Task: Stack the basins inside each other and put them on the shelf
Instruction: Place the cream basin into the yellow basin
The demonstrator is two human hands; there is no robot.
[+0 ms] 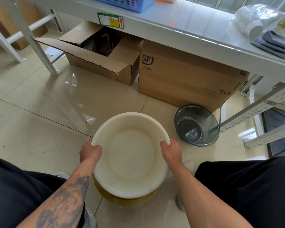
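Note:
A large white basin is held over the floor between my knees. My left hand grips its left rim and my right hand grips its right rim. Directly beneath it a yellow basin shows only as a crescent at the near side; whether the white one rests in it I cannot tell. A smaller dark grey basin sits on the tiles to the right, tilted against a cardboard box. The white shelf runs across the top of the view.
Under the shelf stand an open cardboard box and a closed SF box. On the shelf are a blue basket, a plastic-wrapped bundle and folded grey cloth. Shelf legs stand at right and left.

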